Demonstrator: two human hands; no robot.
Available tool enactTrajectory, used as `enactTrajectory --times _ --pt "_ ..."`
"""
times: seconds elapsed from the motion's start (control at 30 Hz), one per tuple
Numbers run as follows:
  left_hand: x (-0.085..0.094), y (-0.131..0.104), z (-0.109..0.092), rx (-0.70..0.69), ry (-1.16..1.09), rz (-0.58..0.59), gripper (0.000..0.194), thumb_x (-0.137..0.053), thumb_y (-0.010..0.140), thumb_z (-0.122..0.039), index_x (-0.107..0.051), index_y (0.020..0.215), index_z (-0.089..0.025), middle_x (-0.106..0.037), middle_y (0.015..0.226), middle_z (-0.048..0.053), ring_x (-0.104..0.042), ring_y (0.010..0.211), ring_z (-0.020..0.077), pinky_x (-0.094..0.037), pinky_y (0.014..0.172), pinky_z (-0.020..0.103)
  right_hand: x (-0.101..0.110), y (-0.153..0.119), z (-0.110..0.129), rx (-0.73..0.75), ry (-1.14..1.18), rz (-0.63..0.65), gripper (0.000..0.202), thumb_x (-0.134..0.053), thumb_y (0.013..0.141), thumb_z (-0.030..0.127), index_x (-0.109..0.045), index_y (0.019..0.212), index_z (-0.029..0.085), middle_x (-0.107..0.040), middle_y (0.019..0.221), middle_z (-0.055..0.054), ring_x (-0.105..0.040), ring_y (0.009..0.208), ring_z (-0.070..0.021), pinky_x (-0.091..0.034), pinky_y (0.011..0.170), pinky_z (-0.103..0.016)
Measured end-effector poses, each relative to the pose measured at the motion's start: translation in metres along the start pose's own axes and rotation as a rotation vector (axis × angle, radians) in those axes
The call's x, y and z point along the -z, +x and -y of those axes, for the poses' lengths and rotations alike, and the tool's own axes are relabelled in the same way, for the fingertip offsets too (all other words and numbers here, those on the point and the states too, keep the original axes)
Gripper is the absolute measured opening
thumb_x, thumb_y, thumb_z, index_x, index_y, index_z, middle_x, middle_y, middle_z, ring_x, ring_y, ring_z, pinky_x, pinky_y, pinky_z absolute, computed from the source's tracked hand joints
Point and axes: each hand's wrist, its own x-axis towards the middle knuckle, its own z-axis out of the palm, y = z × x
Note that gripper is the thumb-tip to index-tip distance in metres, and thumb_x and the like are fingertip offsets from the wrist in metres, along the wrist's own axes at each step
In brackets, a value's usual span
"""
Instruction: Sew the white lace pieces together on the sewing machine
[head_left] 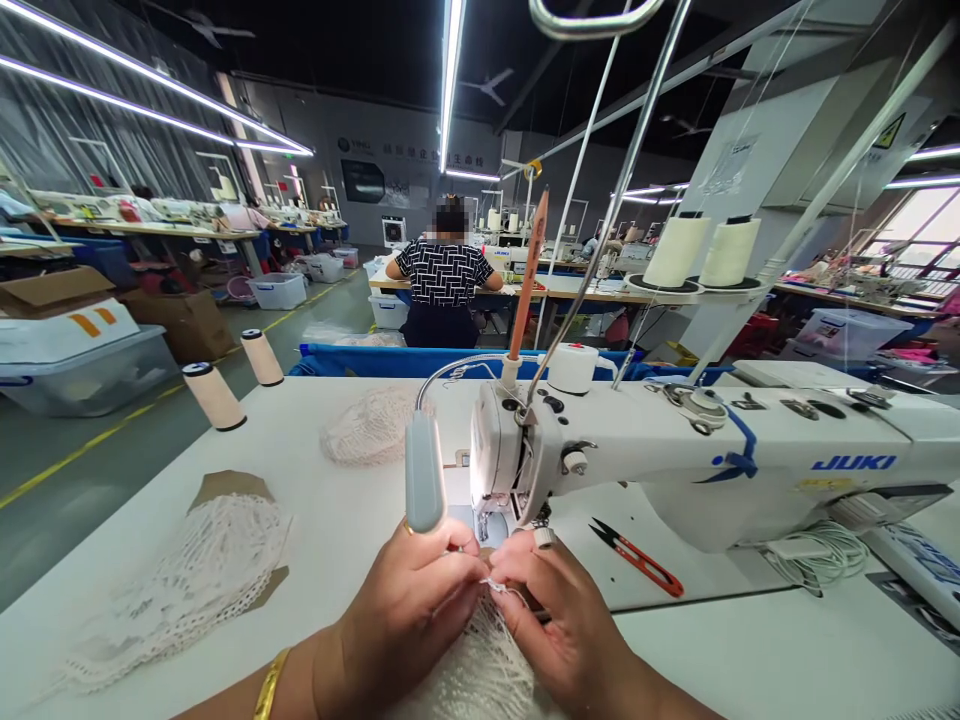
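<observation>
A piece of white lace (487, 660) hangs between my two hands, just in front of the needle of a white sewing machine (615, 440). My left hand (420, 600), with a gold bracelet at the wrist, pinches the lace edge from the left. From the right, my right hand (559, 610) pinches the same edge, fingertips close to the left ones. The presser foot (484, 525) stands right behind my fingertips under a lit grey lamp (425, 470). The lower part of the lace is partly hidden by my hands.
Orange thread snips (637, 558) lie right of the needle area. More lace (202, 560) lies on the left over brown card, and another lace pile (371, 425) sits behind. Two thread cones (215, 397) stand at the table's left edge. A person (448, 275) sits ahead.
</observation>
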Motion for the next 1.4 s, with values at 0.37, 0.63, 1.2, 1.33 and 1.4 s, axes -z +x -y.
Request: enactTrajectory --times 0.37,0.63,1.2,1.33,1.4 --pt "-0.006 -0.021 -0.034 0.387 -0.346 0.362 0.018 -0.065 0.102 -0.036 -0.062 0.090 -0.024 -0.070 0.090 0.000 -0.061 0.075 0.0162 -0.051 0.066 0.027 0.066 0.019 0.049 -0.748 0.233 0.593 0.011 -0.069 0.095 0.020 -0.065 0.086 0.024 -0.067 0.079 0.004 -0.062 0.074 -0.0142 -0.042 0.062 -0.021" --pt "-0.021 -0.008 0.009 0.325 0.167 0.310 0.009 -0.058 0.090 -0.013 -0.061 0.085 -0.020 -0.067 0.094 0.008 -0.060 0.084 0.0256 -0.046 0.073 0.037 0.000 0.050 0.001 -0.715 -0.194 0.537 0.025 -0.063 0.089 0.006 -0.053 0.074 0.023 -0.057 0.069 0.005 -0.051 0.068 -0.0143 -0.031 0.061 -0.024" --pt "-0.021 -0.015 0.014 -0.061 0.301 0.198 0.034 -0.048 0.108 -0.010 -0.068 0.083 -0.020 -0.069 0.077 0.003 -0.059 0.071 0.0213 -0.047 0.069 0.037 0.008 0.003 -0.007 0.087 -0.443 0.294 0.027 -0.049 0.103 0.011 -0.071 0.113 0.024 -0.076 0.100 -0.009 -0.069 0.088 -0.0265 -0.055 0.076 -0.037" --pt "-0.020 -0.017 0.013 -0.040 0.320 0.210 0.033 -0.046 0.109 -0.011 -0.071 0.091 -0.019 -0.072 0.082 0.005 -0.064 0.074 0.0226 -0.050 0.069 0.039 0.001 0.001 -0.016 0.060 -0.344 0.332 0.036 -0.049 0.100 0.005 -0.072 0.119 0.024 -0.077 0.104 -0.008 -0.070 0.092 -0.0255 -0.058 0.079 -0.037" --pt "-0.019 -0.015 0.012 -0.032 0.323 0.222 0.031 -0.046 0.110 -0.012 -0.071 0.093 -0.018 -0.072 0.083 0.006 -0.066 0.076 0.0240 -0.052 0.070 0.040 0.001 0.001 -0.019 0.036 -0.339 0.345 0.036 -0.050 0.099 0.004 -0.072 0.120 0.024 -0.077 0.108 -0.008 -0.071 0.094 -0.0250 -0.058 0.081 -0.037"
